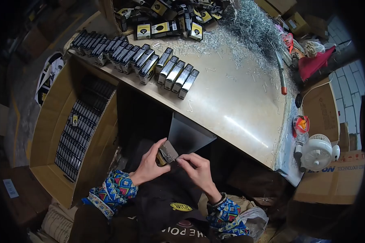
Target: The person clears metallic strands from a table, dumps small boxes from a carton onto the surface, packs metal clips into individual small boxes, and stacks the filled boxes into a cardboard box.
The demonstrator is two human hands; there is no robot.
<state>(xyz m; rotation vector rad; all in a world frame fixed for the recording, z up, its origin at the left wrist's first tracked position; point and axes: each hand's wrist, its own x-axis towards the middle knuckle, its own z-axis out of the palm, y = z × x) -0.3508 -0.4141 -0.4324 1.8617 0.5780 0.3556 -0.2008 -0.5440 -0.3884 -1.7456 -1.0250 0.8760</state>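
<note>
My left hand (151, 163) is wrapped round a small cardboard box (168, 152) with a grey face and a dark and yellow side, tilted above my lap. At the box's right corner, my right hand (196, 169) pinches thumb and fingertips together. Whatever lies between those fingertips is too small to make out. On the table beyond, a row of similar black boxes (149, 67) stands on edge along the near side. A heap of thin bent metal wire hooks (253, 30) covers the far right of the table.
More black and yellow boxes (160, 28) lie piled at the back of the table (227, 105). Left of me, a large carton (54, 125) holds packed rows of boxes. At the right are a white fan (317, 152), a red-tipped rod (283, 79) and other cartons (332, 182).
</note>
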